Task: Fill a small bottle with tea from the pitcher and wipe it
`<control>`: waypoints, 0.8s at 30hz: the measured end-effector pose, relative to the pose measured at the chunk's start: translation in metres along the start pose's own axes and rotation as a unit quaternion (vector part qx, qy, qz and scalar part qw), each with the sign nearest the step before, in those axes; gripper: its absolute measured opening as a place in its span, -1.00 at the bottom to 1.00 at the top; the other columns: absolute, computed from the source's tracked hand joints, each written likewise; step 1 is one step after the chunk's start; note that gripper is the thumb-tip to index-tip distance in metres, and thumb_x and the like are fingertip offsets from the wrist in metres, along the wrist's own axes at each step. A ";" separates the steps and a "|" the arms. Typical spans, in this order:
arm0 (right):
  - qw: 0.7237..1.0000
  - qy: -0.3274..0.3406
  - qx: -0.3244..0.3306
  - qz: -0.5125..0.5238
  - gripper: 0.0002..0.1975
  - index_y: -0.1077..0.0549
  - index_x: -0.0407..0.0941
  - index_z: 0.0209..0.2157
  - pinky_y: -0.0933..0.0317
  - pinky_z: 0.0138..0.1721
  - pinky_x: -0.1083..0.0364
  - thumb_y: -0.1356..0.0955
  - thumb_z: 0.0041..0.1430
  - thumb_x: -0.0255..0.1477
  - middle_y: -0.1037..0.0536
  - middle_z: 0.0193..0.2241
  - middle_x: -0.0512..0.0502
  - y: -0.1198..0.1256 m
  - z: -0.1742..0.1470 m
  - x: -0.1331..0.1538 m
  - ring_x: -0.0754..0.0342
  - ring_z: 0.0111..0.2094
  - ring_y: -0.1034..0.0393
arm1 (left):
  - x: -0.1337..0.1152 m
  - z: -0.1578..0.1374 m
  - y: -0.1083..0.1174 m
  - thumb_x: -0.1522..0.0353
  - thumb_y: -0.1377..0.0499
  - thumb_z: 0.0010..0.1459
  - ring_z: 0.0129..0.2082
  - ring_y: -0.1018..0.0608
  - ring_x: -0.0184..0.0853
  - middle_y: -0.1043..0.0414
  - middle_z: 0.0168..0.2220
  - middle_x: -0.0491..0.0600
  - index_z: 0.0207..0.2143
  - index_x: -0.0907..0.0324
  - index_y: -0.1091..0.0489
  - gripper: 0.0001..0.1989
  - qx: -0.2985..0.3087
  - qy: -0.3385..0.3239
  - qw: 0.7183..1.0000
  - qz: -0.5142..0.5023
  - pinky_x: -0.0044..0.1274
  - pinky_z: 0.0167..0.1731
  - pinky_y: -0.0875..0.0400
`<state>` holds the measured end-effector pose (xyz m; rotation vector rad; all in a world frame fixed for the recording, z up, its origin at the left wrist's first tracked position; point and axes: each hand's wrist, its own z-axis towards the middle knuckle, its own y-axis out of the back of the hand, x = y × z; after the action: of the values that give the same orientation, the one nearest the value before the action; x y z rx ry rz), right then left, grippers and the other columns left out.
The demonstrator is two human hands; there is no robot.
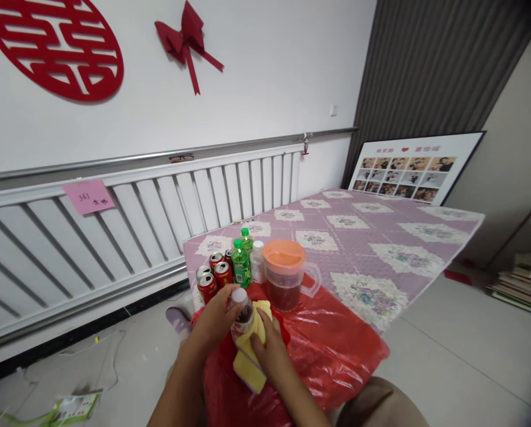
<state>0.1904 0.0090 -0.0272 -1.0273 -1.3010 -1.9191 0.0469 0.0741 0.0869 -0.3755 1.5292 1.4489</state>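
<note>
My left hand (218, 314) grips a clear bottle (244, 315) with a white cap and dark contents, fingers around its upper part. My right hand (268, 343) is closed on a yellow cloth (251, 370) and presses it to the bottle's right side. Both hands are above a red plastic sheet (328, 338). Just beyond them stands a clear pitcher (283, 293) with an orange lid and dark liquid. Beside the pitcher are a white-capped bottle (257, 264) and two green bottles (241, 267). Several opened red cans (222, 274) stand to the left of these.
The red sheet lies over a bed or table with a purple floral cover (349, 243). A white radiator (168, 219) runs along the wall. A photo board (408, 169) leans at the far right. A green-and-white packet (76, 408) lies on the floor.
</note>
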 end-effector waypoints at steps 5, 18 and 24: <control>0.999 0.030 -0.025 0.021 -0.40 -0.18 -0.12 0.25 -0.10 0.24 -0.07 -0.22 0.14 -0.53 -0.19 0.23 -0.27 0.007 0.000 0.021 -0.06 0.26 -0.15 | -0.008 -0.001 -0.007 0.35 -0.18 0.06 -0.18 -0.51 -0.25 -0.49 -0.17 -0.04 -0.15 0.11 -0.36 -0.74 -0.047 0.022 0.998 0.024 -0.43 -0.15 -0.35; 1.000 0.012 -0.001 0.007 -0.43 -0.36 -0.13 0.12 -0.18 0.19 -0.07 -0.24 0.01 -0.62 -0.36 0.07 -0.25 0.004 0.014 0.006 -0.08 0.14 -0.29 | -0.008 0.001 -0.012 0.30 -0.21 0.05 -0.34 -0.53 -0.34 -0.50 -0.33 -0.15 -0.25 0.08 -0.30 -0.80 -0.069 0.057 0.996 0.009 -0.56 -0.33 -0.33; 1.000 0.005 -0.007 0.014 -0.40 -0.33 -0.15 0.15 -0.18 0.18 -0.03 -0.24 0.02 -0.63 -0.35 0.09 -0.26 0.002 0.005 0.004 -0.06 0.14 -0.30 | -0.011 0.001 -0.012 0.29 -0.20 0.07 -0.32 -0.53 -0.33 -0.50 -0.31 -0.13 -0.25 0.09 -0.29 -0.81 -0.071 0.057 0.996 0.023 -0.55 -0.32 -0.34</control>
<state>0.1914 0.0129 -0.0220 -1.0366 -1.2616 -1.9123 0.0617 0.0674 0.0886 -0.5202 1.5375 1.6012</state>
